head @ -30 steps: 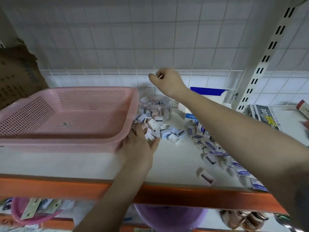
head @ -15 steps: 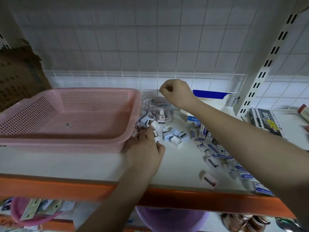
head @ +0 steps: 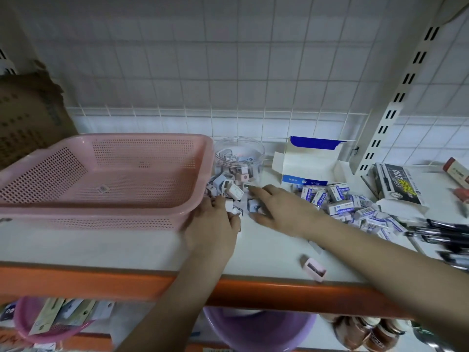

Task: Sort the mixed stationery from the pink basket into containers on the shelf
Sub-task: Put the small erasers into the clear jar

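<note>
The pink basket sits at the left of the shelf, holding only a small sticker. Behind its right corner stands a clear jar partly filled with small sharpeners. More small sharpeners lie in a pile in front of the jar. My left hand is at the near side of that pile, its fingers curled round a few white sharpeners. My right hand lies over the right side of the pile with fingers spread and straight, and I see nothing held in it.
An open white-and-blue box stands right of the jar, with a heap of boxed erasers before it. A black pen box and loose black pens lie far right. One pink sharpener sits near the orange shelf edge.
My right hand has come down from above the jar to the sharpener pile and its fingers have spread. My left hand has stayed at the pile beside the basket.
</note>
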Action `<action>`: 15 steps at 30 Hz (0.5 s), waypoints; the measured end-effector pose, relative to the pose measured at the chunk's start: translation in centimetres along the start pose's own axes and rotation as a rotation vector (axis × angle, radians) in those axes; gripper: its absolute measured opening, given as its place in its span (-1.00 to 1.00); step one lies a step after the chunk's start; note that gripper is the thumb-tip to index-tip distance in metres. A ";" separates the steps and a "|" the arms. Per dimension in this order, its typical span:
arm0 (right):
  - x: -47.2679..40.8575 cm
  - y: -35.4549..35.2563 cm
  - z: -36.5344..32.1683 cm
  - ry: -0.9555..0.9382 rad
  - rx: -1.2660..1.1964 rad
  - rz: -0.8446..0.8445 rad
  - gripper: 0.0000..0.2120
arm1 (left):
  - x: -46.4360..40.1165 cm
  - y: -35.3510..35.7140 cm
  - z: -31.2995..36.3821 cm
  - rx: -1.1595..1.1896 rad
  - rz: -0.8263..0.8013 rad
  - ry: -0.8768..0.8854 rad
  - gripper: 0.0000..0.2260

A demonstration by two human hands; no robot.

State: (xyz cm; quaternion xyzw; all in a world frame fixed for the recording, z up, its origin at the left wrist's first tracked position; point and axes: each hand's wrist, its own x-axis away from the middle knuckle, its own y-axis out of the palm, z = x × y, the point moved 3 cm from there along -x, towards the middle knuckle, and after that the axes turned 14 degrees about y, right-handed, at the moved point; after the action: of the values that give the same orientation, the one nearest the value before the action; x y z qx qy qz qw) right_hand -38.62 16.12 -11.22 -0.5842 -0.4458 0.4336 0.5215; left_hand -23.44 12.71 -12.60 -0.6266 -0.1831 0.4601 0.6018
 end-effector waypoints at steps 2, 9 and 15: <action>0.5 0.2 -0.1 0.019 0.046 0.063 -0.44 | 0.2 -0.2 0.1 0.005 0.015 -0.017 -0.63; 1.7 0.1 -0.7 0.066 0.073 0.141 -0.61 | 0.7 -0.4 1.3 -0.146 -0.126 0.106 -0.47; 2.4 -0.6 -0.3 0.093 0.077 0.139 -0.62 | 0.5 -0.6 1.0 -0.223 -0.095 0.267 -0.70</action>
State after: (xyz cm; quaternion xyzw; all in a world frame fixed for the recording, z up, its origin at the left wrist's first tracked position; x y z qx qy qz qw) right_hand -37.87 18.39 -10.65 -0.6129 -0.3625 0.4579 0.5322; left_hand -23.80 13.74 -12.11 -0.7355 -0.1807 0.3206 0.5688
